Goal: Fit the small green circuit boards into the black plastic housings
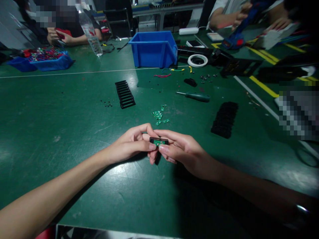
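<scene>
The left hand (132, 141) and right hand (189, 152) pinch a small black case (159, 139) around a green circuit board (157, 142), on the near side of a loose heap of little green boards (158, 115). That heap lies between them and a blue plastic bin (153, 53). Left of the heap I see a black slotted rack (125, 94); right, a green-handled screwdriver (198, 97) and a black ribbed stack (225, 119).

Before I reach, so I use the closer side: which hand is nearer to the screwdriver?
Right. The right hand is on the near side of the screwdriver, slightly left of it; the left hand is also on the near side, but farther left.
</scene>
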Motion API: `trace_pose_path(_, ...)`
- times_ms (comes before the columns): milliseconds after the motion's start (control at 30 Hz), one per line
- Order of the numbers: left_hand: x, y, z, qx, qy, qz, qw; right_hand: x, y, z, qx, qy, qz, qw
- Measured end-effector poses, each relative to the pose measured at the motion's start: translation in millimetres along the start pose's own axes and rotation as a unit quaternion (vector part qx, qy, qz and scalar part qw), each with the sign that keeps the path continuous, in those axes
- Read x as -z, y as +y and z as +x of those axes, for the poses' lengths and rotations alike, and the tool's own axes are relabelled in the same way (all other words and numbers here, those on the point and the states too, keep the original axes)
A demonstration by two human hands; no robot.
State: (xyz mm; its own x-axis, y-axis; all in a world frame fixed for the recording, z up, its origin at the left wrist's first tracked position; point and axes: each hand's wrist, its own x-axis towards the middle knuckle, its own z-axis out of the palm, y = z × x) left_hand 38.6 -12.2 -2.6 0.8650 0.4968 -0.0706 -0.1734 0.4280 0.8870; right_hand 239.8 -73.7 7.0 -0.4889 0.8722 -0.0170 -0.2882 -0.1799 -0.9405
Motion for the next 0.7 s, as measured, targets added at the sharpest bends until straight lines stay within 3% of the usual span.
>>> trace_pose_path(700,-1.1,-1.3,-0.1,0.000,0.016,0.024,1.000,-0.3,-0.4,0.2,-0.010,-0.001,-0.025,1.000)
